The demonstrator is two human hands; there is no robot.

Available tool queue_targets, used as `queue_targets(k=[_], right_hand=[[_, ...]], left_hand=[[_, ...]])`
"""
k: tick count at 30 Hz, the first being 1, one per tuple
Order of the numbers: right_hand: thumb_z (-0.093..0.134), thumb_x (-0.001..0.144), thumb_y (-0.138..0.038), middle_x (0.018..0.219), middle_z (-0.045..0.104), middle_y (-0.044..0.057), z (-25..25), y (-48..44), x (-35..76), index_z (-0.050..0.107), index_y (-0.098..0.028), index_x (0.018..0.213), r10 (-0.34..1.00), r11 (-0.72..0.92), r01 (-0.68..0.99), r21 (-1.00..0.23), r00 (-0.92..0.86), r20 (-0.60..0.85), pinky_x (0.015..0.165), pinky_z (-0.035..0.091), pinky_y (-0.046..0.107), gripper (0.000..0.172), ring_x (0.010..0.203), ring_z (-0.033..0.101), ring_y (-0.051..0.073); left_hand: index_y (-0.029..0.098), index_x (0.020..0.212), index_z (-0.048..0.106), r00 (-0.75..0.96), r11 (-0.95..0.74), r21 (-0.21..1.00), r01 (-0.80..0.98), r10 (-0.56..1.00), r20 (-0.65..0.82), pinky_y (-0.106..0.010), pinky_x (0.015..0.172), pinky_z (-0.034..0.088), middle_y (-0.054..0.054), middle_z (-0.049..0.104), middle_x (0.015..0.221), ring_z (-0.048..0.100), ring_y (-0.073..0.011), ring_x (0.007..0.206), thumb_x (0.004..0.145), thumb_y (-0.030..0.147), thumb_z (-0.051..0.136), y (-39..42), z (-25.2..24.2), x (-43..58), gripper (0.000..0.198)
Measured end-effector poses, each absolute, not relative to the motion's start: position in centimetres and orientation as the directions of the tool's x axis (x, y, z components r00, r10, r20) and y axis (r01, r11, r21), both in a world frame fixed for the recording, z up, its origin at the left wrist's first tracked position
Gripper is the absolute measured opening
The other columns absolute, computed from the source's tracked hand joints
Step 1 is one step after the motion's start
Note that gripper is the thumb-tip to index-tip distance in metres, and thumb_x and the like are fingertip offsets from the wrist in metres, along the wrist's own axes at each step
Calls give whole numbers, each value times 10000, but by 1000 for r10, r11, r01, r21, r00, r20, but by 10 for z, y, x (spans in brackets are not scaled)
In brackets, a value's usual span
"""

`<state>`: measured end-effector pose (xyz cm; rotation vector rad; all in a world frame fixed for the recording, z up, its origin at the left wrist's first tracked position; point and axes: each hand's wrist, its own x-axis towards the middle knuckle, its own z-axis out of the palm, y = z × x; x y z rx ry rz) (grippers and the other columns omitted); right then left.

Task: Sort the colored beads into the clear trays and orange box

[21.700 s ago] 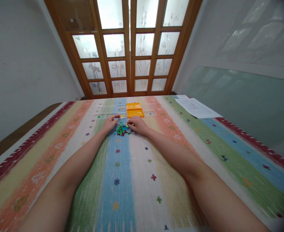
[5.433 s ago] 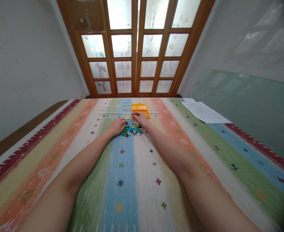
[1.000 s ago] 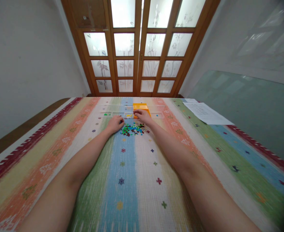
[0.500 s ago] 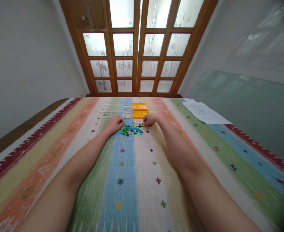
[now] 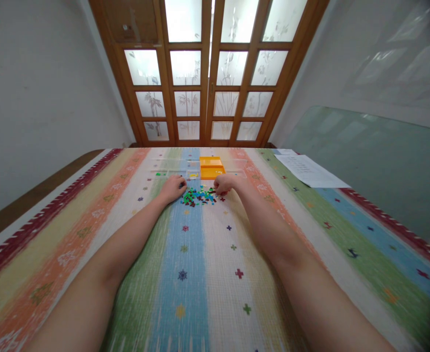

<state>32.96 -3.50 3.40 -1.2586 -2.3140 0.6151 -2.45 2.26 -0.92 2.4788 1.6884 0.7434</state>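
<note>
- left hand (image 5: pixel 173 187) curled, knuckles up, resting on the desk (image 5: pixel 204 274) at the left edge of the pile of small coloured pieces (image 5: pixel 199 196) — can't tell if it pinches one
- right hand (image 5: pixel 225 183) curled too, fingertips down at the pile's right edge — grip too small to tell
- pile lies between both hands
- orange tray (image 5: pixel 210 168) just beyond the pile, clear tray (image 5: pixel 171 172) to its left
- paper sheet (image 5: pixel 308 170) well off to the right

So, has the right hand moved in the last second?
Yes. The right hand pulled back from the orange tray to the right edge of the bead pile.
</note>
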Motion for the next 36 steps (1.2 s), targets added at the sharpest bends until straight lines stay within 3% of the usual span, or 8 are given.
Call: queue_targets(k=[3, 6, 8, 13, 19, 27, 36], right_hand=[[675, 870, -421, 927, 697, 47, 45, -7, 305, 701, -268, 1001, 865, 478, 672, -565, -471, 172, 724, 461, 276, 203, 969, 625, 246], [755, 783, -302, 799, 666, 52, 61, 31, 276, 690, -221, 864, 856, 470, 744, -475, -515, 40, 702, 441, 292, 133, 844, 604, 228], [775, 735, -250, 755, 645, 41, 67, 52, 262, 671, -205, 826, 853, 474, 749, -462, -521, 30, 688, 426, 292, 146, 792, 581, 213], [651, 739, -173, 784, 621, 11, 57, 76, 248, 610, -189, 805, 848, 486, 737, -470, -528, 48, 641, 388, 259, 79, 727, 536, 161], [550, 763, -220, 814, 622, 7, 24, 86, 235, 580, -185, 823, 870, 454, 592, -666, -457, 186, 660, 404, 241, 76, 741, 542, 145], [653, 741, -304, 750, 616, -14, 8, 82, 209, 582, -203, 785, 924, 344, 276, -898, -266, 273, 645, 455, 250, 131, 696, 565, 146], [740, 743, -285, 754, 665, -6, 2, 83, 203, 629, -195, 819, 966, 158, 57, -986, -215, 143, 632, 516, 242, 162, 674, 618, 129]], left_hand=[[219, 862, 711, 288, -405, 307, 861, 887, 361, -383, 921, 493, -70, 683, 954, 624, -251, 980, 924, 279, 606, 23, -10, -25, 136], [220, 857, 709, 290, -409, 305, 860, 884, 367, -382, 916, 491, -72, 681, 955, 622, -251, 975, 923, 278, 606, 24, -11, -25, 135], [219, 850, 707, 293, -414, 307, 857, 882, 370, -380, 911, 490, -73, 680, 952, 620, -251, 971, 922, 277, 606, 24, -11, -25, 136], [215, 851, 713, 300, -421, 307, 853, 879, 371, -380, 914, 489, -74, 679, 947, 619, -248, 962, 918, 272, 607, 23, -9, -25, 137], [209, 859, 716, 303, -426, 307, 851, 876, 374, -379, 911, 487, -75, 677, 958, 615, -250, 971, 909, 256, 617, 21, -9, -24, 121], [199, 859, 712, 315, -431, 306, 849, 877, 364, -377, 915, 483, -73, 667, 945, 609, -246, 965, 898, 235, 632, 22, -8, -24, 96], [203, 844, 701, 323, -448, 307, 840, 866, 382, -377, 892, 477, -71, 662, 929, 605, -247, 938, 886, 235, 637, 25, -11, -25, 84]])
